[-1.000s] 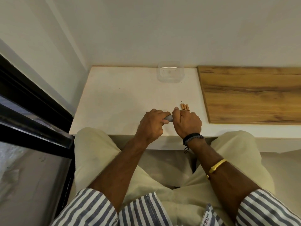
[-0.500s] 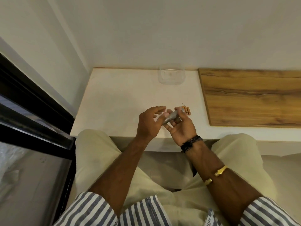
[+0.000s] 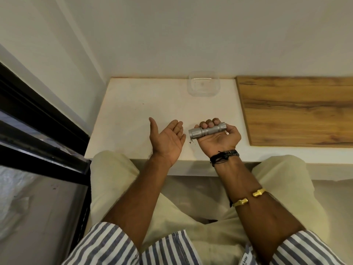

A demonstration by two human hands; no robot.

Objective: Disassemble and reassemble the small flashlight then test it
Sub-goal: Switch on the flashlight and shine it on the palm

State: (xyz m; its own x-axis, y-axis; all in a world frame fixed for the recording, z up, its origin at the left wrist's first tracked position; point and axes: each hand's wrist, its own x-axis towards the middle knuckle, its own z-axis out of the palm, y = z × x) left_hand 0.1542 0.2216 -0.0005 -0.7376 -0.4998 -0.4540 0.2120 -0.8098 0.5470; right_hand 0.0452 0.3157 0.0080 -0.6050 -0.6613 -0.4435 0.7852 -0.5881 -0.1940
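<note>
The small silver flashlight (image 3: 207, 131) lies sideways across my upturned right hand (image 3: 219, 137), its wider head end pointing left. My right fingers curl over the barrel and hold it just above the white tabletop (image 3: 133, 111). A short way to its left, my left hand (image 3: 168, 139) is palm up with fingers apart and nothing in it. The flashlight's head faces my left palm across a small gap. The small copper-coloured batteries seen earlier are hidden behind my right hand. A few dark specks (image 3: 191, 142) lie on the table under the flashlight's head.
A clear plastic container (image 3: 204, 84) stands at the back of the tabletop against the wall. A wooden board (image 3: 298, 109) covers the surface to the right. A black frame (image 3: 38, 119) runs along the left. My knees sit under the table's front edge.
Both hands gripped the flashlight together a second ago. They have since separated: my left hand let go and opened palm up, my right hand turned palm up holding the flashlight alone.
</note>
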